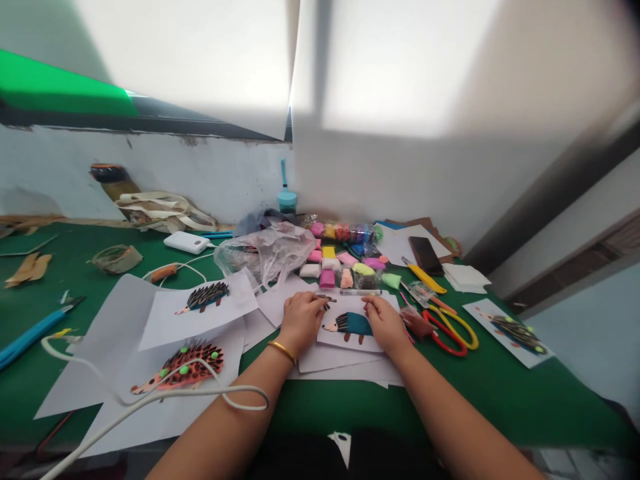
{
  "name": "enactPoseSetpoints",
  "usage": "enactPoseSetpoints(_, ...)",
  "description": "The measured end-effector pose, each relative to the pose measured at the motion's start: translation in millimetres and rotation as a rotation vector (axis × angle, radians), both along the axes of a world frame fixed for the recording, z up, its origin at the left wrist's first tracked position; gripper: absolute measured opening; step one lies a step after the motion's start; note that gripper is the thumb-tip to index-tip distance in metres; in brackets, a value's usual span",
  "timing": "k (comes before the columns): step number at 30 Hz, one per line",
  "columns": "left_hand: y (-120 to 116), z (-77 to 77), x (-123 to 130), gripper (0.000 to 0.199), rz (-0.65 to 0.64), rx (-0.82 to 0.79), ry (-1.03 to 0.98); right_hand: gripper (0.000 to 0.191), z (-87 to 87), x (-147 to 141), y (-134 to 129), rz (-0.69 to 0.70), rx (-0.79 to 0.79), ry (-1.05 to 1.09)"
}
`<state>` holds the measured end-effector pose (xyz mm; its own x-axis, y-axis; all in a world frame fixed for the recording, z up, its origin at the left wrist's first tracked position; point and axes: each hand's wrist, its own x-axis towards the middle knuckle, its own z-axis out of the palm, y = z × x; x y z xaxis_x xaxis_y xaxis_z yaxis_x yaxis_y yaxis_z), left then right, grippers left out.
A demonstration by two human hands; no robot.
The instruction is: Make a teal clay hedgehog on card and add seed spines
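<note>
A sheet of white paper (373, 343) lies before me, bearing a hedgehog figure (356, 323) with a blue body, pale face and brown feet. Dark, pointed pieces cover the front part of its back. My left hand (303, 323) rests on the paper's left side, fingers bent together at some small dark slivers (327, 299). Whether a sliver is between the fingertips is too small to tell. My right hand (386, 325) is at the paper's right side, thumb and fingers closed together above the hedgehog's rear. Anything in that pinch is hidden.
Several packets of coloured clay (327, 279) lie behind the paper, beside a crumpled plastic bag (270, 250). Red-and-yellow scissors (453, 333), a yellow cutter (425, 275) and a phone (425, 255) are rightward. Other hedgehog sheets (233, 308) and a white cable (145, 403) lie leftward.
</note>
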<state>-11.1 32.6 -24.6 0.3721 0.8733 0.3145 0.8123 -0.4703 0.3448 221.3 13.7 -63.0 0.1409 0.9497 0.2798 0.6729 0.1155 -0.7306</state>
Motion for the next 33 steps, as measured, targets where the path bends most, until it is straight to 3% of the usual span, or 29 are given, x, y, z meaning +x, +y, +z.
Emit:
enactPoseSetpoints(8,5.4,-6.4,7.8,0.011,0.011,0.032,0.083,0.035,0.7,-0.6,1.6,-0.002,0.008,0.008)
enactPoseSetpoints(16,2.3,-6.2,9.0,0.007,0.036,0.033,0.076,0.035,0.5,0.0,0.3,0.015,0.014,0.008)
enactPoseSetpoints(29,4.8,7.5,2.7,0.011,0.134,-0.056,-0.193,0.035,6.9,-4.1,-4.2,0.032,0.064,-0.034)
enactPoseSetpoints(33,-7.6,12.8,0.5,0.016,0.108,-0.123,-0.261,0.035,14.4,-2.7,-13.9,0.044,0.147,-0.060)
